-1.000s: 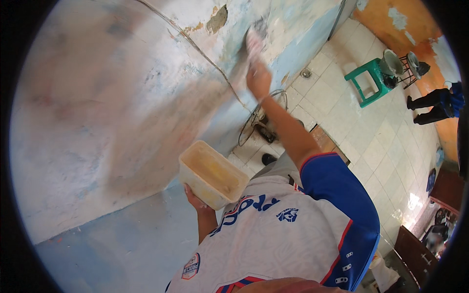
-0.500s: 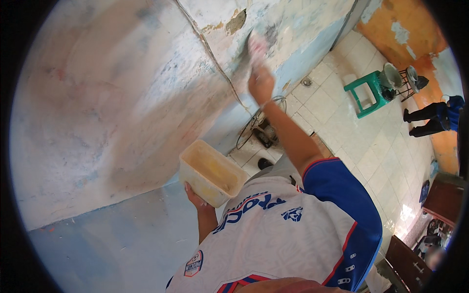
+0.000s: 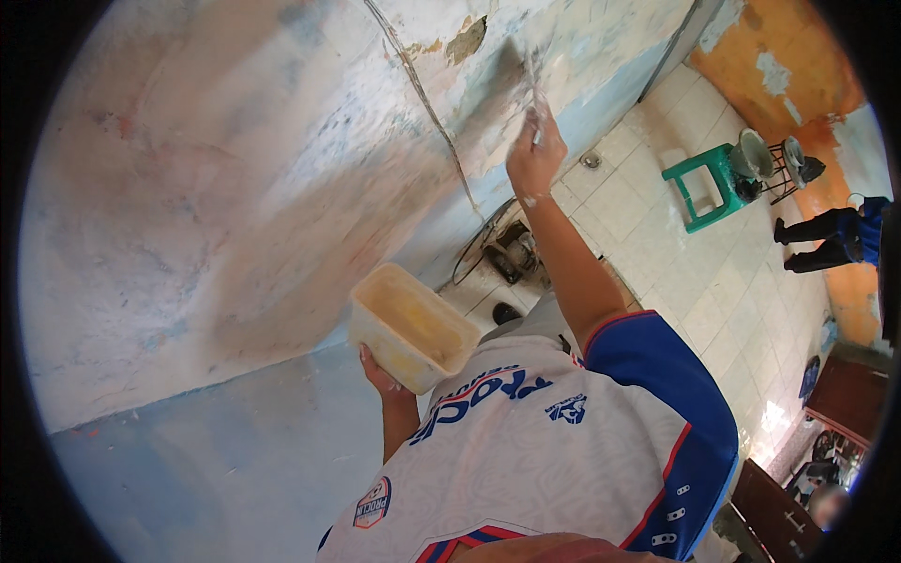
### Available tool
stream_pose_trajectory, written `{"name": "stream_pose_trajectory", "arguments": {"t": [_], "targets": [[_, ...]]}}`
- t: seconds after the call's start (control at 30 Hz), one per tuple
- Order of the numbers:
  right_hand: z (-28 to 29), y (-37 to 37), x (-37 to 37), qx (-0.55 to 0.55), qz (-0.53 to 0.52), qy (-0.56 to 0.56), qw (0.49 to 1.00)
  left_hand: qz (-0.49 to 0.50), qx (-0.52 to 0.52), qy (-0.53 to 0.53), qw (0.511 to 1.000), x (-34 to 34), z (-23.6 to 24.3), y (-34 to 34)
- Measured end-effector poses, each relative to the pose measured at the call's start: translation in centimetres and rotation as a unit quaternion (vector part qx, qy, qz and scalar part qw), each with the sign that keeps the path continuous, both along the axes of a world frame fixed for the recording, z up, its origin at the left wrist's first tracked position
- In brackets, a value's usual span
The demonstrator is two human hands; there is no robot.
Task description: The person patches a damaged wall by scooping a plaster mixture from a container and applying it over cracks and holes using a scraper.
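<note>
My left hand [image 3: 382,373] is closed round the side of a rectangular off-white plastic tub [image 3: 413,328], tilted with its mouth upward. Pale yellowish residue coats the tub's inside. Up at the wall [image 3: 282,188], my raised right hand [image 3: 538,155] grips a flat scraper [image 3: 533,77] smeared with white, seen almost edge-on. Its far end lies at or very near the wall; whether it touches is hard to tell. Pale and bluish patches cover the wall, and a chipped hole [image 3: 466,41] shows left of the scraper.
A cable [image 3: 418,89] runs down the wall to dark items [image 3: 510,255] on the tiled floor [image 3: 648,216]. Farther right stand a green plastic stool [image 3: 702,188] and a bucket [image 3: 752,155]. Another person [image 3: 849,235] is near the orange wall [image 3: 798,56].
My right hand has moved right and slightly down, and the scraper has turned from showing its broad face to nearly edge-on. The tub in my left hand has shifted slightly.
</note>
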State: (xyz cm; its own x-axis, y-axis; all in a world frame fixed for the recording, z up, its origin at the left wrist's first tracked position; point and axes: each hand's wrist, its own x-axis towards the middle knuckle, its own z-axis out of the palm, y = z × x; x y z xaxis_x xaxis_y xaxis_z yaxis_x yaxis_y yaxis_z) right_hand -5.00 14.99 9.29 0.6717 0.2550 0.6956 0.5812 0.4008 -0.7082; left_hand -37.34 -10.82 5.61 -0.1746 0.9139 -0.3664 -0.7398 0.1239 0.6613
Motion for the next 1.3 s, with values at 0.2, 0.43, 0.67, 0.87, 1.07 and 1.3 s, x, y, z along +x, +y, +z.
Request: {"name": "stream_pose_trajectory", "arguments": {"t": [0.2,0.43,0.67,0.87,1.07,1.3], "targets": [[-4.2,-6.9,-7.9,-0.121,0.187,-0.107,0.969,0.017,0.008,0.013,1.0,0.0,0.6,0.8],[-11.4,-14.2,-4.2,-0.3,0.231,0.072,0.923,0.004,0.004,0.014,1.0,-0.4,-1.0,1.9],[-8.5,-16.1,4.5,-0.198,0.256,0.613,0.721,-0.064,-0.032,-0.141,0.987,4.5,-2.4,5.2],[-5.7,-14.6,9.3,-0.16,0.349,0.589,0.711,-0.124,-0.003,-0.177,0.976,10.6,-4.4,8.3],[-3.1,-10.8,13.4,-0.155,0.445,0.581,0.663,-0.097,-0.019,-0.164,0.981,17.3,-2.6,8.8],[-5.3,-9.7,26.5,-0.171,0.48,0.622,0.595,-0.045,-0.004,-0.18,0.983,29.3,-4.2,9.4]]}}
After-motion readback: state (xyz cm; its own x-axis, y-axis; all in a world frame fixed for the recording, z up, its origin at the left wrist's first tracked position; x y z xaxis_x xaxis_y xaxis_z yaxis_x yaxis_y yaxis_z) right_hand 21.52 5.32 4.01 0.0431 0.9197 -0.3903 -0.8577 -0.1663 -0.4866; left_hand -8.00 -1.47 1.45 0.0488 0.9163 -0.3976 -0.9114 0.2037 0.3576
